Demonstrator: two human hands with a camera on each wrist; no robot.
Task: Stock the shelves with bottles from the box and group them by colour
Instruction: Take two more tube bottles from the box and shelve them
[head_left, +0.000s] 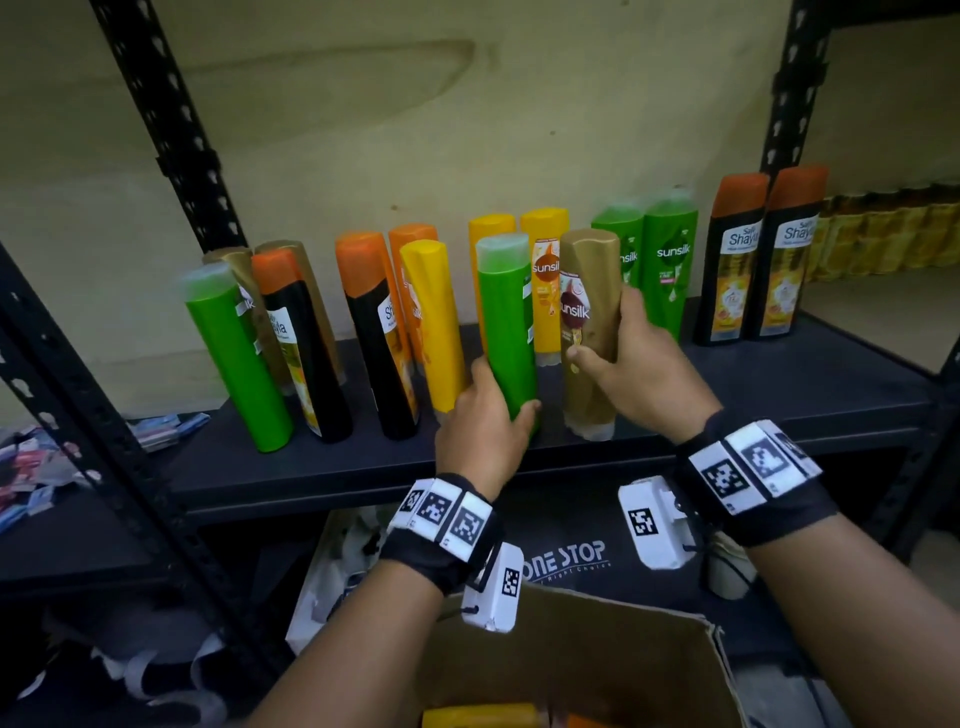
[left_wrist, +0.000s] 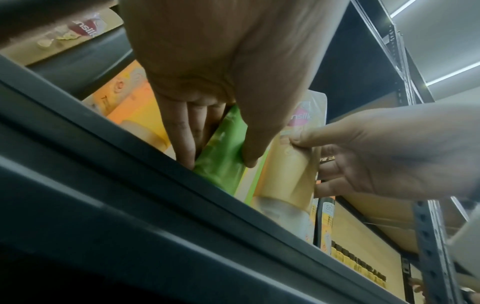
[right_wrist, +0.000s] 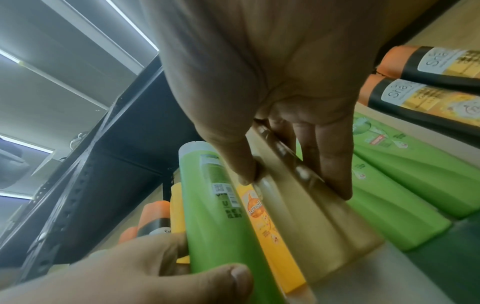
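Note:
On the black shelf (head_left: 753, 384) my left hand (head_left: 483, 421) grips a green bottle (head_left: 506, 322) near its base; the same green bottle (left_wrist: 221, 158) (right_wrist: 215, 207) shows between thumb and fingers in both wrist views. My right hand (head_left: 623, 358) grips a gold bottle (head_left: 589, 332) beside it, thumb on the label and fingers behind; that gold bottle (right_wrist: 311, 222) (left_wrist: 288, 176) stands on its cap. Two yellow bottles (head_left: 545, 280) stand behind them. Two green bottles (head_left: 665, 260) stand at the right, then two black bottles with orange caps (head_left: 758, 260).
Left of my hands stand a yellow bottle (head_left: 434, 322), black-and-orange bottles (head_left: 374, 332), a green bottle (head_left: 234, 353) and gold ones behind. A cardboard box (head_left: 571, 660) sits below the shelf with a yellow bottle (head_left: 483, 717) in it. Black uprights (head_left: 171, 130) frame the shelf.

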